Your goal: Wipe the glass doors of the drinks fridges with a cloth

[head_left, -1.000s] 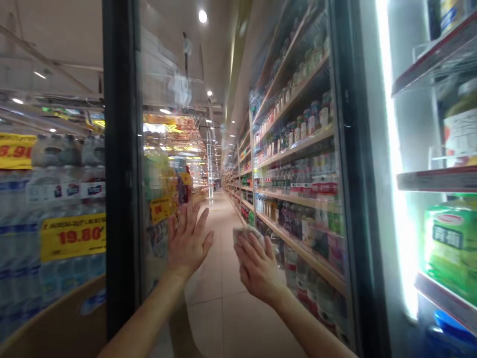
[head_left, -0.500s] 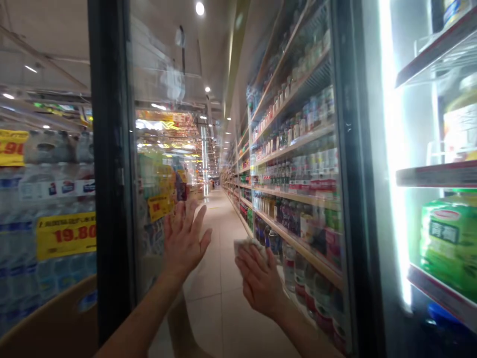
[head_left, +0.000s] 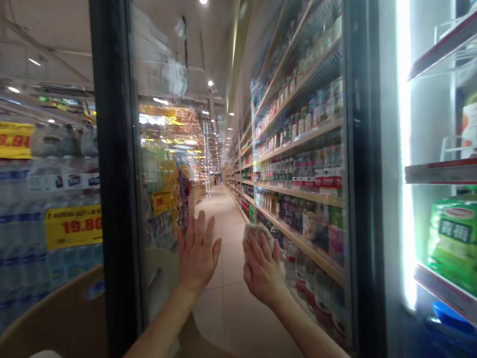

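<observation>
A glass door (head_left: 218,124) with black edges stands before me, its pane showing reflected or see-through shelves and an aisle. My left hand (head_left: 198,256) is spread with fingers stretched upward against or very close to the pane; contact is hard to confirm. Right of it, my right hand (head_left: 264,273) holds a pale, crumpled cloth (head_left: 250,228) flat at the glass. Most of the cloth is covered by the fingers, with its upper edge showing beyond them.
At right, a lit cooler holds shelves (head_left: 443,172) and a green multipack (head_left: 452,243). Stacked water bottles (head_left: 63,181) with a yellow price sign (head_left: 74,226) stand at left. A brown bin-like container (head_left: 55,318) is at the lower left.
My right hand has moved up and a little right with the cloth. My left hand has shifted right and slightly down, still spread. The view has shifted a little.
</observation>
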### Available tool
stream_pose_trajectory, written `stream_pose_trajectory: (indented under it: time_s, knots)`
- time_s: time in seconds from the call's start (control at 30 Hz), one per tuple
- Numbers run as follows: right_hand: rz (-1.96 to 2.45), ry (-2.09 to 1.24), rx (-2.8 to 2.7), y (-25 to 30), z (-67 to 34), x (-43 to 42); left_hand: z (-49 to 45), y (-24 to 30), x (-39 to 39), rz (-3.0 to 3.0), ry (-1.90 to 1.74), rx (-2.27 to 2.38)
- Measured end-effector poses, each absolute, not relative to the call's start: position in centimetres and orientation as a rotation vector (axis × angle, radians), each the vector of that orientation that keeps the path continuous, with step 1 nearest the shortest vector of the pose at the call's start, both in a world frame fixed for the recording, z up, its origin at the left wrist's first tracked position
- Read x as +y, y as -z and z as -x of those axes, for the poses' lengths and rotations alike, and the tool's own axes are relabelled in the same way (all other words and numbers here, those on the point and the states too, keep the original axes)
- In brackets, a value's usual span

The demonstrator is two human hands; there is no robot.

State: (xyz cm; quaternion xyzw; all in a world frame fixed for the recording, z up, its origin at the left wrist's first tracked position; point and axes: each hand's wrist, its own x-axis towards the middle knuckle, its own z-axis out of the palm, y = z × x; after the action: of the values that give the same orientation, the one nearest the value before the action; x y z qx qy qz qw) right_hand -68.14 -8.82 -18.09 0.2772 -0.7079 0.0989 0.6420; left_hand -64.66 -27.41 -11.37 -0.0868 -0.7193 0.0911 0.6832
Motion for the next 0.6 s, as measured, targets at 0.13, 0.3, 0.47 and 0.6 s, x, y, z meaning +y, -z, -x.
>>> stream_pose_trajectory:
  time_s: [0.13,0.3,0.47,0.6]
  knots:
    - [-0.518,-0.197,-1.58,18.9,70.0,-3.1,64.6,13.6,-27.1,0.217,-0.238,-1.623]
    - [-0.074,-0.327,-1.548,19.0,71.2,0.3,64.9,13.5,-27.4,0.209,-0.225,-1.622]
    - [-0.628,-0.164,-1.646,21.2,68.4,-6.8,65.1,13.5,-27.6,0.233,-0.185,-1.623]
    - [-0.588,-0.162,-1.602,22.8,69.2,-3.1,65.0,13.5,-27.6,0.23,-0.194,-1.63]
